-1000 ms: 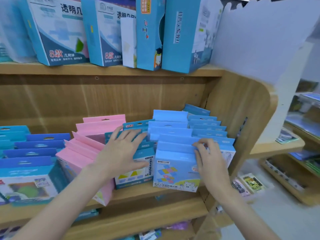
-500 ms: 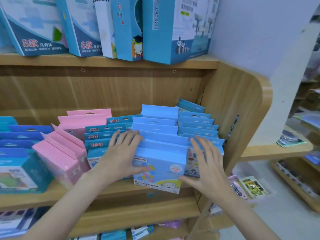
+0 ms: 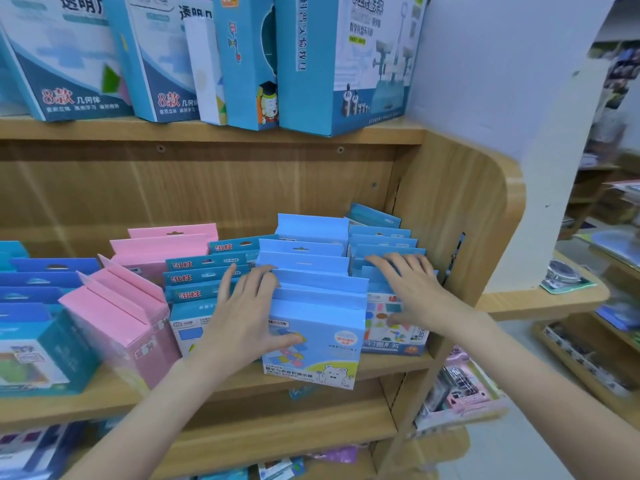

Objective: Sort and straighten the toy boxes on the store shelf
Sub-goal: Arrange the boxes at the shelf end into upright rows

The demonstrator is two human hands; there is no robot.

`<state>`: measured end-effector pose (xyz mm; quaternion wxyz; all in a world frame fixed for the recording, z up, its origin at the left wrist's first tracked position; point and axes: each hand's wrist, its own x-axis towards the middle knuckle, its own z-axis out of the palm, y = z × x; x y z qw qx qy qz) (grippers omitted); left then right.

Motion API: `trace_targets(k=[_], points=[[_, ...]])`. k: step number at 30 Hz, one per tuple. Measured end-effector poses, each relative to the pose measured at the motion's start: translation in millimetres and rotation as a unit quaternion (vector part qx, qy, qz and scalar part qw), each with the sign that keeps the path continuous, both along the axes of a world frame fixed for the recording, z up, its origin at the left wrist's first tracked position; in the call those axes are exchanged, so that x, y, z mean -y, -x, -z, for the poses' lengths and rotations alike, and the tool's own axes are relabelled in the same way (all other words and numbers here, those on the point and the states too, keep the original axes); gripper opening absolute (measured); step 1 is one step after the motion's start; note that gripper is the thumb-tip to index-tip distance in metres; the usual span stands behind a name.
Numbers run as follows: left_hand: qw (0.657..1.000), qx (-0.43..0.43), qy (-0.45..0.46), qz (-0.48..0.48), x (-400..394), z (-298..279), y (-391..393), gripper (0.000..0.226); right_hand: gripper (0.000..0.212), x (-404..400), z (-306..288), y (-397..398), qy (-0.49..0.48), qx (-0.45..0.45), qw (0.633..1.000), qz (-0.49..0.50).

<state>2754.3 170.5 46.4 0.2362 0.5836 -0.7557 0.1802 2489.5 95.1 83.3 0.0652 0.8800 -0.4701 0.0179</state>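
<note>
- Left hand [image 3: 247, 313] grips the front light-blue box [image 3: 313, 344], thumb on its face, fingers over its top.
- Right hand [image 3: 412, 289] lies flat, fingers straight, on the rightmost blue boxes [image 3: 381, 237].

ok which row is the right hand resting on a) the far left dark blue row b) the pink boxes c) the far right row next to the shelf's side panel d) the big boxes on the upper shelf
c: the right hand lies with straight fingers across the tops of the rightmost blue boxes, beside the shelf side panel, while the left hand grips the light blue front box in the next row.
</note>
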Motion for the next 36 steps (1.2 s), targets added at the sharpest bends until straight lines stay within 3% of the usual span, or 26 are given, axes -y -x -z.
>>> trace_targets(k=[5, 11, 19, 24, 28, 33, 36], points=[[0.999, -0.025, 0.015, -0.016, 5.0, 3.2, 5.7, 0.078, 0.107, 5.1, -5.2, 7.0, 0.018, -0.056, 0.998, -0.011], [0.997, -0.057, 0.035, -0.045, 11.0, 6.0, 16.7, 0.077, 0.105, 2.8, -4.4, 6.7, 0.028, -0.050, 0.998, -0.001], [0.991, -0.111, -0.079, 0.016, 14.3, -6.9, 18.2, 0.078, 0.120, -5.1, -8.5, 3.6, -0.026, -0.030, 0.999, 0.021], [0.988, -0.114, -0.104, 0.008, 10.3, -8.9, 18.0, 0.091, 0.119, -19.6, -13.3, -18.5, -0.043, 0.029, 0.998, -0.029], [0.998, -0.051, -0.020, 0.015, 2.4, -2.4, 9.1, 0.086, 0.115, -25.6, -12.8, -42.0, -0.014, 0.034, 0.997, -0.073], [0.985, -0.118, 0.128, 0.015, -23.1, 2.6, -11.3, 0.039, 0.104, -31.2, -9.2, -65.9, 0.030, 0.073, 0.987, -0.138], [0.977, -0.117, 0.178, -0.015, -40.6, 3.4, -25.3, 0.032, 0.088, -34.6, -1.3, -88.3, 0.074, 0.102, 0.974, -0.187]])
